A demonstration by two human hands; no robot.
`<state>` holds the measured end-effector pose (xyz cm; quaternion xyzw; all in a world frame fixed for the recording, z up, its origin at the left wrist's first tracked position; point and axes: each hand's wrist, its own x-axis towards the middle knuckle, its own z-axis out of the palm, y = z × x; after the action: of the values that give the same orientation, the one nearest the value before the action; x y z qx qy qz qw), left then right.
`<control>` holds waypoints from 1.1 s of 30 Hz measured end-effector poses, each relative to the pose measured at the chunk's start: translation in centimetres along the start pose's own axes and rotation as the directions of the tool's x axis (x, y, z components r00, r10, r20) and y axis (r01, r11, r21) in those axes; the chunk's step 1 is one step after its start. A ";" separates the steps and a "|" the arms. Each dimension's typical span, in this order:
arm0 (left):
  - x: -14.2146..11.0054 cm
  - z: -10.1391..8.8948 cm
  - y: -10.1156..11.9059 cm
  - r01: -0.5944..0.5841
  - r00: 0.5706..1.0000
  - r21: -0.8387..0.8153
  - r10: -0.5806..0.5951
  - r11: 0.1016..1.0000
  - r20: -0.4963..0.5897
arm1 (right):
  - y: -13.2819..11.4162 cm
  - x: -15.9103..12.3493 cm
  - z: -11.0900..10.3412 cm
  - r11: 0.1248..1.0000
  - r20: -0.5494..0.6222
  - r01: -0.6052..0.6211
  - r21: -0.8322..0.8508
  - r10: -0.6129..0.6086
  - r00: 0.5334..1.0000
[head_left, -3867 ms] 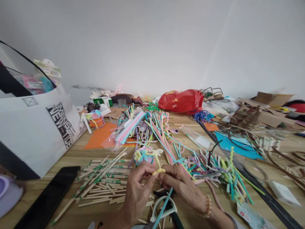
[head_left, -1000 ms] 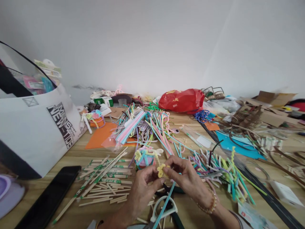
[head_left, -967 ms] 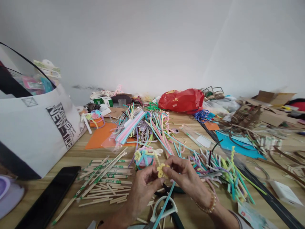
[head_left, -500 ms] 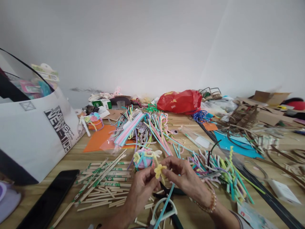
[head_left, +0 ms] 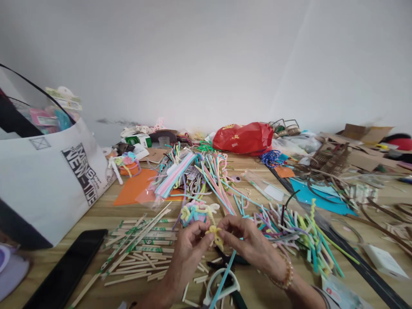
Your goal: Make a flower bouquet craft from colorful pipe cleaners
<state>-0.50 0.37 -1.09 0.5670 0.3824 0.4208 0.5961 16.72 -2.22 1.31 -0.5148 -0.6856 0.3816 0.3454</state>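
My left hand (head_left: 188, 257) and my right hand (head_left: 247, 244) meet at the fingertips, low in the middle of the view. Both pinch a small yellow pipe-cleaner shape (head_left: 214, 235), twisted into a loop-like form and partly hidden by my fingers. Just behind my hands sits a multicoloured pipe-cleaner ball (head_left: 195, 213) in blue, pink and yellow, and a pale strand seems to join it to the yellow piece. A beaded bracelet (head_left: 287, 271) circles my right wrist.
Under my hands lie white-handled pliers (head_left: 222, 283) and a teal pipe cleaner. Printed wooden sticks (head_left: 138, 249) and a black phone (head_left: 67, 270) lie to the left, a white tote bag (head_left: 48, 184) beyond them. Heaped pipe cleaners (head_left: 296, 231) lie right and ahead.
The yellow strand held at first is now a small twisted shape. My hands have drawn closer around it, and the view has shifted slightly.
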 end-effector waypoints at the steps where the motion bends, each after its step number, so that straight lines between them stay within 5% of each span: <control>1: 0.0 0.0 -0.1 -0.002 1.000 0.005 0.002 1.000 0.001 | -0.1 -0.1 0.0 0.999 -0.008 0.005 -0.046 -0.005 1.000; 11: -0.3 0.1 0.0 -0.033 0.999 0.150 0.029 0.988 0.027 | -0.6 -0.7 0.8 0.955 -0.050 0.071 -0.287 -0.089 0.995; 22: 0.1 0.4 -0.2 0.071 0.996 0.036 -0.072 0.997 0.045 | -1.1 -0.6 -0.7 0.955 0.077 0.096 -0.282 -0.077 0.994; 33: 1.6 0.3 -1.0 0.065 0.993 -0.094 -0.055 0.993 0.103 | -1.4 1.2 -2.1 0.980 0.087 0.085 -0.182 -0.070 0.994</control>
<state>0.43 1.71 -2.04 0.5457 0.3480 0.3919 0.6538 17.60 -0.95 3.65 -0.5020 -0.7510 0.3229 0.2825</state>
